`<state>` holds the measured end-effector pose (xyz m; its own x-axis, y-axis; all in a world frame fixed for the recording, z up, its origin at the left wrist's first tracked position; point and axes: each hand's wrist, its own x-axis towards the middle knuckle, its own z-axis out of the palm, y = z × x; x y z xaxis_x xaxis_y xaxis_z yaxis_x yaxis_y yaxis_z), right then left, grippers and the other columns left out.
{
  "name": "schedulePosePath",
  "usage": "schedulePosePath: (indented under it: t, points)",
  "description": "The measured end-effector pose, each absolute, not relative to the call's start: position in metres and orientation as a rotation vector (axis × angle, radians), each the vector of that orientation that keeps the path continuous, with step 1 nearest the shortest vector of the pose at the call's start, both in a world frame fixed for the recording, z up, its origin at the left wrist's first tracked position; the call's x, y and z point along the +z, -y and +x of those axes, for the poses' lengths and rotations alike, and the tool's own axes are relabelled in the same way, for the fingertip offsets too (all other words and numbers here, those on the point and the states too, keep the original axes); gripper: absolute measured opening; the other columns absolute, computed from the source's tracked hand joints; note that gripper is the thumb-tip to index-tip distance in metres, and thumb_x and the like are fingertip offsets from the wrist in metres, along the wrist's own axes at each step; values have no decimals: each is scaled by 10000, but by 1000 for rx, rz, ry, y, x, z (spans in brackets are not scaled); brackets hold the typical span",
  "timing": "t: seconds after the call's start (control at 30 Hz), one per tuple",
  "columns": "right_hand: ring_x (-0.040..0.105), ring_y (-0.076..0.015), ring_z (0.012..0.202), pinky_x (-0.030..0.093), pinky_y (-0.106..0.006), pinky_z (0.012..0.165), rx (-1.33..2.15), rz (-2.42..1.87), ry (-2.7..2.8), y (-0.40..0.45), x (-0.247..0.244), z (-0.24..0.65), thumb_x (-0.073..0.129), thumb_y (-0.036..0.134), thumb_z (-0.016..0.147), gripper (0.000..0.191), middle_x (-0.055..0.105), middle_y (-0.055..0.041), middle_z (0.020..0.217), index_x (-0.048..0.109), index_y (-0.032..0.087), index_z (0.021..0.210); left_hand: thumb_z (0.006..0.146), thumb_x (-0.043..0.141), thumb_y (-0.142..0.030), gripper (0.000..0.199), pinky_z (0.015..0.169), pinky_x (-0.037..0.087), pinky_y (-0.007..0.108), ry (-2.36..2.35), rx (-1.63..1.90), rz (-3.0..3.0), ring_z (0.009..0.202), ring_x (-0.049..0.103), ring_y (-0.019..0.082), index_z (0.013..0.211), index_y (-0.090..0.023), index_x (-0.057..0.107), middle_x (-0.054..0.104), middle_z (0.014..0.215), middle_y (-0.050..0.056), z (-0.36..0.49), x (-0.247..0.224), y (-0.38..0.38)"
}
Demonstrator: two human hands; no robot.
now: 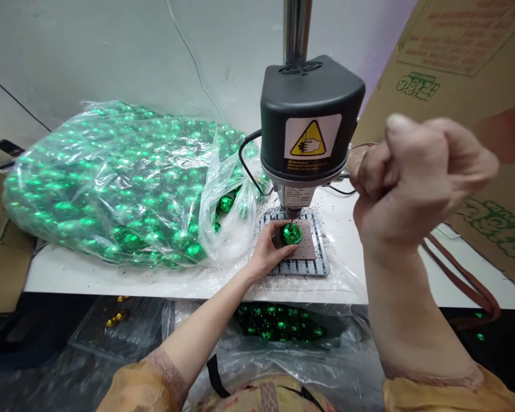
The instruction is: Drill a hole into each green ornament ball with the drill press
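My left hand point(269, 249) pinches a shiny green faceted ball point(292, 233) from its left side, thumb and fingers around it. The ball rests on a brown square pad over the slotted metal base plate point(321, 266) of a drill press. Directly above, the black drill head point(311, 103) with a yellow warning label points its chuck and thin bit down at the ball's top. My right hand point(412, 166) is raised to the right of the drill head, fingers curled around a metal lever point(344, 175) that is mostly hidden by the hand.
A large clear bag of green balls point(111, 183) lies on the left, its opening beside the plate. Below the table edge is another bag with green balls point(278, 323). A cardboard box point(463, 57) stands at right. Dark shavings dot the white table point(343, 229).
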<state>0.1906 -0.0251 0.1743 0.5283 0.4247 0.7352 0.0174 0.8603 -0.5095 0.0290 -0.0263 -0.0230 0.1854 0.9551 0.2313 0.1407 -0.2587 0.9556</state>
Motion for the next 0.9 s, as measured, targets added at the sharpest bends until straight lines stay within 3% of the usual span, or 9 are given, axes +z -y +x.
schedulePosePath:
  t: [0.17, 0.23, 0.37, 0.43, 0.5, 0.6, 0.7, 0.8, 0.9]
  points:
    - [312, -36, 385, 208, -277, 432, 354, -556, 1023, 19, 190, 194, 630, 168, 890, 467, 343, 86, 429, 330, 230, 537, 861, 856, -362, 454, 992, 577, 433, -1161, 1384, 1817, 1120, 700, 271, 1244, -221, 659, 711, 1177, 92, 24, -22, 48]
    - [326, -21, 395, 233, -259, 445, 320, -554, 1031, 19, 188, 195, 623, 177, 918, 480, 350, 94, 434, 311, 219, 555, 919, 803, -356, 416, 983, 593, 417, -1115, 1404, 2043, 1161, 699, 269, 1290, -242, 653, 692, 1239, 107, 13, -20, 72]
    - [346, -14, 416, 257, -270, 470, 302, -557, 1045, 20, 183, 195, 617, 205, 944, 459, 371, 94, 457, 348, 207, 572, 974, 738, -358, 393, 897, 622, 348, -853, 1138, 2593, 1099, 715, 239, 1341, -252, 647, 684, 1283, 140, -18, -26, 137]
    - [347, -20, 424, 252, -284, 478, 305, -559, 1042, 20, 182, 195, 620, 208, 941, 454, 385, 91, 463, 365, 208, 566, 986, 716, -402, 383, 901, 633, 375, -789, 970, 2830, 1079, 717, 250, 1331, -248, 653, 717, 1242, 138, -33, -32, 163]
    - [346, -26, 429, 251, -290, 483, 301, -558, 1027, 20, 182, 194, 633, 214, 932, 455, 392, 88, 466, 377, 209, 556, 1000, 685, -450, 411, 978, 631, 445, -757, 893, 2951, 1187, 699, 290, 1356, -249, 639, 730, 1280, 145, -48, -37, 172]
    - [343, -45, 414, 242, -305, 466, 332, -551, 987, 20, 183, 194, 659, 218, 901, 450, 382, 80, 460, 388, 223, 543, 1023, 620, -292, 379, 1076, 594, 502, -855, 1019, 2909, 1326, 651, 309, 1397, -230, 604, 726, 1340, 163, -66, -29, 142]
    - [326, -69, 386, 212, -325, 428, 351, -547, 952, 20, 184, 192, 684, 217, 867, 477, 357, 73, 444, 349, 242, 527, 988, 457, -50, 427, 1083, 576, 477, -1335, 1099, 2662, 1222, 701, 270, 1332, -230, 636, 742, 1253, 137, -78, -4, 68]
    - [309, -78, 374, 215, -340, 404, 315, -539, 957, 18, 183, 192, 674, 211, 865, 482, 350, 68, 438, 345, 244, 515, 917, 390, 40, 517, 1077, 546, 472, -1879, 714, 2341, 1195, 692, 307, 1283, -185, 678, 709, 1270, 164, -82, 26, -10]
    - [298, -86, 358, 240, -358, 396, 287, -526, 979, 16, 182, 194, 672, 201, 851, 441, 350, 71, 422, 403, 248, 505, 902, 473, 27, 480, 1018, 535, 481, -2081, 374, 2094, 1151, 699, 356, 1267, -175, 711, 643, 1389, 199, -81, 42, -60]
